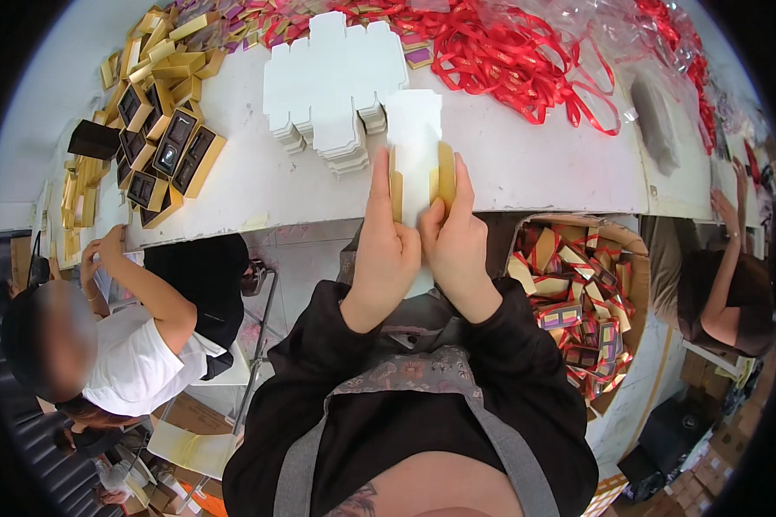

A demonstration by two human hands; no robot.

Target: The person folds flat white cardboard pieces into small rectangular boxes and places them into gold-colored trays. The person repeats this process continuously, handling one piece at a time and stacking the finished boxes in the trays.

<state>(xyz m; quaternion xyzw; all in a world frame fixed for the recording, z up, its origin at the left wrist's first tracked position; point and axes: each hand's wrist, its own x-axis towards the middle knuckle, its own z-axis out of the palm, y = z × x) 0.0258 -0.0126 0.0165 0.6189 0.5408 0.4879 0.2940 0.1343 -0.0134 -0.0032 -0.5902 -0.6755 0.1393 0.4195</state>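
My left hand [384, 250] and my right hand [453, 241] together hold a flat white box blank with gold flaps [416, 164] at the table's near edge. The left fingers press the gold flap on its left side, the right fingers grip the gold flap on its right. Just beyond it lies a pile of white die-cut box blanks [332, 82] on the white table [535, 164].
Gold boxes with dark inserts [159, 146] crowd the table's left end. Red ribbons [509, 52] and clear plastic lie at the back. A cardboard carton of coloured boxes [582, 293] stands at my right. One person in white [138, 345] sits left, another [733, 293] right.
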